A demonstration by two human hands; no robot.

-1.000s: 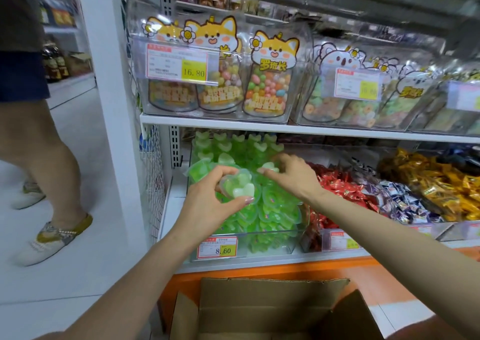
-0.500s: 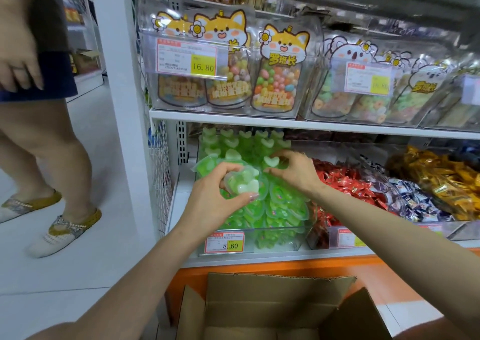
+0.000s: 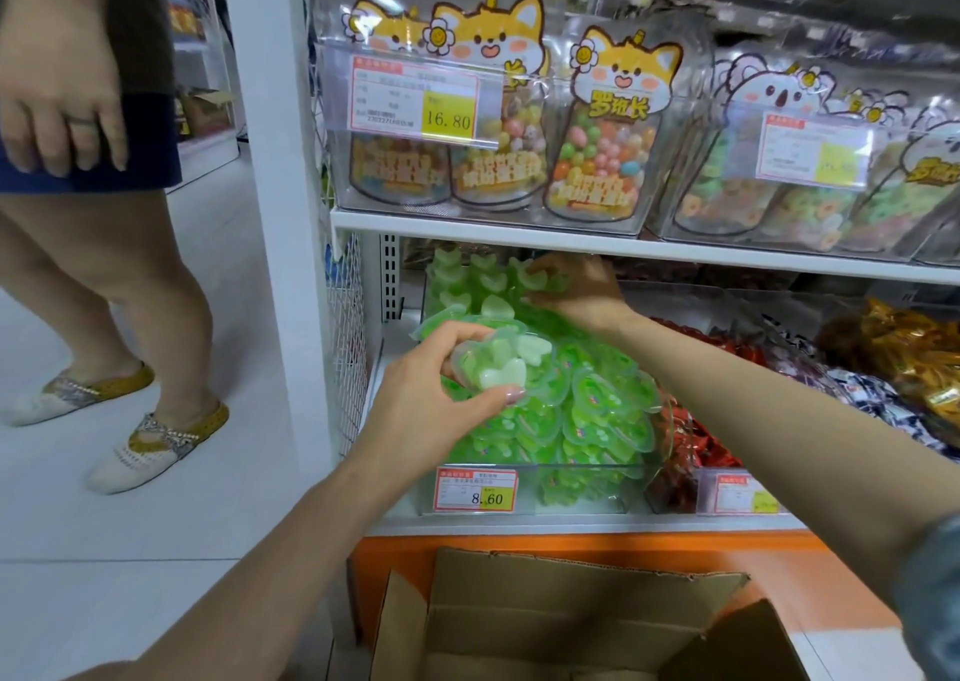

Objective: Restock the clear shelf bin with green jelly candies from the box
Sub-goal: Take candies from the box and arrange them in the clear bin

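Head view: your right hand (image 3: 576, 290) had advanced beyond your left hand (image 3: 421, 394) to the rear candy row (image 3: 483, 277); whether it pinched or only pressed a piece could not be determined. The left hand stayed clamped on green jelly candies (image 3: 498, 363) above the clear shelf bin (image 3: 571, 488). Placement likely continued, with more pieces still to set down.

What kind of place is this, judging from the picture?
Probably a shop's sweets aisle. A price tag sits on the front of the clear shelf bin, which is full of green jelly candies, and bagged candies stand on the white shelf above.
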